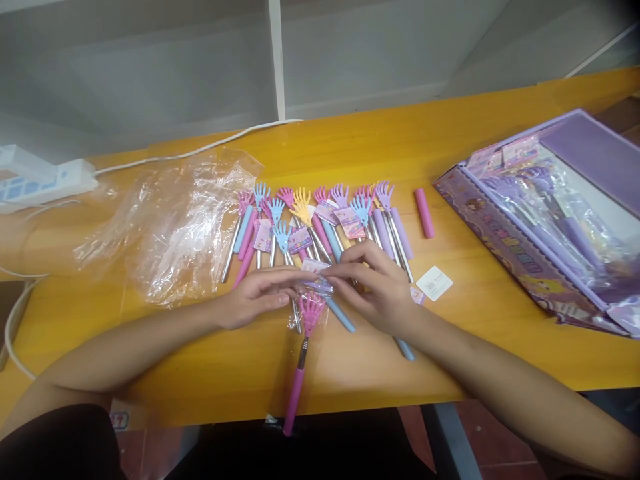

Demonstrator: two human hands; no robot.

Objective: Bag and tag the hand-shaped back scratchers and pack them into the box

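Note:
A pink back scratcher with a hand-shaped head lies inside a clear plastic bag, its handle end reaching over the table's front edge. My left hand has its fingers pressed together at the top end of this bag. From the other side my right hand pinches the same end, where a small printed card shows under the film. Beyond my hands lies a row of pink, blue, yellow and purple back scratchers, several with cards attached. My fingertips partly hide the bag's top edge.
Empty clear bags lie heaped at the left, near a white power strip and its cable. A purple display box holding bagged scratchers stands at the right. A pink tube and a white label card lie on the table.

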